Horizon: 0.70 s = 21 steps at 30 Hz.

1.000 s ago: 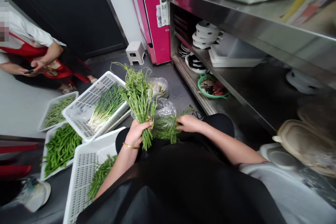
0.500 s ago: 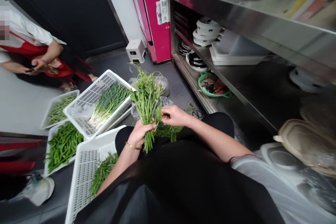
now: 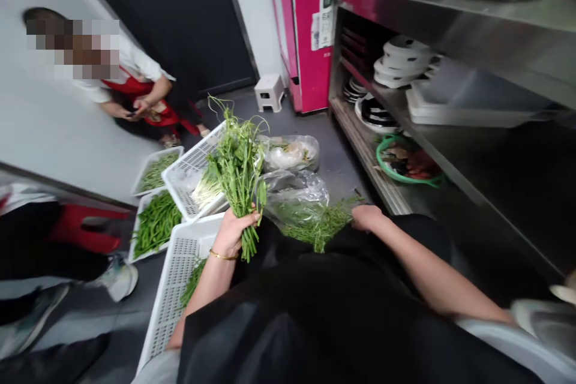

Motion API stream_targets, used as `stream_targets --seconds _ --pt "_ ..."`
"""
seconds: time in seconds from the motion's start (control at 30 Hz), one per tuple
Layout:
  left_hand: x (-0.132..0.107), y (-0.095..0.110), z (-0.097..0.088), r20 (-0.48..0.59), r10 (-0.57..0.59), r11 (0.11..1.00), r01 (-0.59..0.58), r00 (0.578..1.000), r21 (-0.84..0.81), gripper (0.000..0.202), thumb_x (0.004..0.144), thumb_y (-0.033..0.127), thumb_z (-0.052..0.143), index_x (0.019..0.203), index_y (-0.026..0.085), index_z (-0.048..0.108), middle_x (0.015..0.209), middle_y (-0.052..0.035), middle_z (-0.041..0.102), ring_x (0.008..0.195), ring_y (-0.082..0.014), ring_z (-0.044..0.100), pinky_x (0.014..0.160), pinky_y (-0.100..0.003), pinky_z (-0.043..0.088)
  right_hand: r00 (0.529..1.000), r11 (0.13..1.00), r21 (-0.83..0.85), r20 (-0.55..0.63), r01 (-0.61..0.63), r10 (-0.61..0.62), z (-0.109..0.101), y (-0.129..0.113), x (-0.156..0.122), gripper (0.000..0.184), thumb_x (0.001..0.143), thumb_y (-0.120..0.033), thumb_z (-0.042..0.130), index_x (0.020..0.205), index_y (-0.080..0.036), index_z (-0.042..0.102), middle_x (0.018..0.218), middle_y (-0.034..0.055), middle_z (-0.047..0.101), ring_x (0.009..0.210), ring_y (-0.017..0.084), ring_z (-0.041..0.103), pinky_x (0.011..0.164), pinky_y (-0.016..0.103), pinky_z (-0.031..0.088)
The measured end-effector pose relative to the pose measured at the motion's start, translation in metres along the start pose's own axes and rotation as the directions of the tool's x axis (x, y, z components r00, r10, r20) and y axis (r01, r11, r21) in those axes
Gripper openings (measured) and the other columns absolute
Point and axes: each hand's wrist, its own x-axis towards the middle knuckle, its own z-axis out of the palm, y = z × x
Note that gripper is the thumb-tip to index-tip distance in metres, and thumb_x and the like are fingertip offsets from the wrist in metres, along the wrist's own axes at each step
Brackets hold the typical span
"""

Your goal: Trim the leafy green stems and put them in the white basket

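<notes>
My left hand point(image 3: 234, 229) is wrapped round the lower stems of a bunch of pea shoots point(image 3: 238, 162), held upright with its leaves and curling tendrils at the top. To the right, my right hand point(image 3: 366, 217) is curled over my right knee, at the edge of a heap of loose green shoots point(image 3: 317, 225). Its fingertips are turned away, so what it holds, if anything, is hidden. The heap lies at an open clear plastic bag point(image 3: 299, 189) between my knees. Under my left forearm, a white crate point(image 3: 168, 291) has more greens point(image 3: 193, 282) in it.
White baskets with spring onions point(image 3: 207, 187), green chillies point(image 3: 157, 222) and green beans point(image 3: 158, 171) stand on the left. A person point(image 3: 139, 90) in a red apron and another person's shoe point(image 3: 119, 278) are beyond. A steel shelf point(image 3: 459, 159) and green basket point(image 3: 407, 177) flank my right.
My right hand has moved away from the pea shoots, rightward and slightly down to my knee. My left hand still grips the bunch. The view has swung left, showing more of both other people.
</notes>
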Motion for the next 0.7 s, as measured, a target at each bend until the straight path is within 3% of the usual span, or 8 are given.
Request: stream_targets --seconds 0.07,0.17,0.33,0.47,0.5,0.53,0.6,0.7 --pt "-0.008 0.001 -0.029 -0.142 0.095 0.991 -0.080 0.985 0.108 0.023 0.051 0.016 0.077 0.069 0.013 0.062 0.057 0.0013 0.059 0.048 -0.0110 0.051 0.049 -0.024 0.040 0.995 0.996 -0.090 0.104 0.004 0.006 0.008 0.000 0.002 0.011 0.068 -0.024 0.063 0.064 -0.014 0.062 0.062 0.0133 0.064 0.067 0.024 0.064 0.062 0.033 0.044" --pt "-0.028 -0.003 -0.077 -0.321 0.225 0.944 -0.124 0.920 0.305 0.021 0.053 0.020 0.077 0.066 0.013 0.063 0.058 0.0009 0.059 0.051 -0.0122 0.051 0.052 -0.024 0.040 0.965 0.962 -0.256 0.262 0.092 -0.023 0.016 -0.011 0.009 0.024 0.080 -0.033 0.051 0.089 -0.015 0.064 0.084 0.0166 0.068 0.082 0.028 0.065 0.068 0.035 0.045" --pt "-0.070 -0.015 -0.146 -0.614 0.311 0.927 -0.088 0.725 0.365 0.030 0.050 0.023 0.079 0.074 0.013 0.064 0.066 -0.0012 0.063 0.057 -0.0144 0.056 0.056 -0.025 0.044 0.874 0.904 -0.353 0.483 0.241 -0.044 0.039 -0.016 0.017 0.030 0.085 -0.036 0.041 0.095 -0.017 0.062 0.093 0.0158 0.069 0.090 0.029 0.065 0.069 0.035 0.044" --pt "-0.098 -0.012 -0.182 -0.761 0.300 0.951 -0.120 0.575 0.284 0.032 0.049 0.022 0.078 0.075 0.013 0.061 0.064 0.0000 0.063 0.052 -0.0124 0.055 0.052 -0.024 0.043 0.879 0.914 -0.301 0.465 0.271 -0.107 0.058 -0.010 0.019 0.030 0.084 -0.038 0.040 0.094 -0.018 0.061 0.088 0.0143 0.070 0.087 0.030 0.065 0.069 0.036 0.045" --pt "-0.102 -0.009 -0.186 -0.769 0.288 0.957 -0.137 0.571 0.257 0.032 0.049 0.021 0.078 0.075 0.013 0.061 0.062 0.0008 0.062 0.050 -0.0118 0.054 0.051 -0.023 0.042 0.888 0.921 -0.278 0.441 0.273 -0.130 0.058 -0.012 0.020 0.030 0.084 -0.038 0.040 0.092 -0.019 0.062 0.086 0.0135 0.070 0.085 0.030 0.066 0.069 0.037 0.045" --pt "-0.105 -0.006 -0.187 -0.759 0.268 0.963 -0.157 0.593 0.217 0.032 0.050 0.021 0.078 0.075 0.013 0.060 0.060 0.0014 0.061 0.048 -0.0112 0.053 0.049 -0.023 0.041 0.896 0.931 -0.236 0.412 0.277 -0.163 0.055 -0.017 0.021 0.029 0.083 -0.039 0.040 0.089 -0.021 0.062 0.084 0.0123 0.070 0.083 0.030 0.066 0.070 0.037 0.046" --pt "-0.105 0.000 -0.178 -0.679 0.206 0.976 -0.193 0.705 0.095 0.032 0.052 0.021 0.077 0.077 0.013 0.059 0.058 0.0013 0.061 0.046 -0.0107 0.052 0.048 -0.023 0.040 0.907 0.951 -0.091 0.338 0.296 -0.250 0.042 -0.038 0.020 0.028 0.083 -0.041 0.041 0.084 -0.023 0.063 0.083 0.0092 0.070 0.079 0.027 0.066 0.069 0.034 0.047" --pt "-0.085 0.000 -0.139 -0.454 0.135 0.977 -0.195 0.881 -0.089 0.034 0.054 0.020 0.077 0.083 0.013 0.059 0.059 0.0010 0.061 0.046 -0.0102 0.053 0.048 -0.022 0.041 0.902 0.910 0.192 0.164 0.367 -0.399 0.009 -0.089 0.006 0.026 0.083 -0.041 0.044 0.082 -0.024 0.063 0.086 0.0041 0.070 0.078 0.021 0.065 0.071 0.028 0.048"
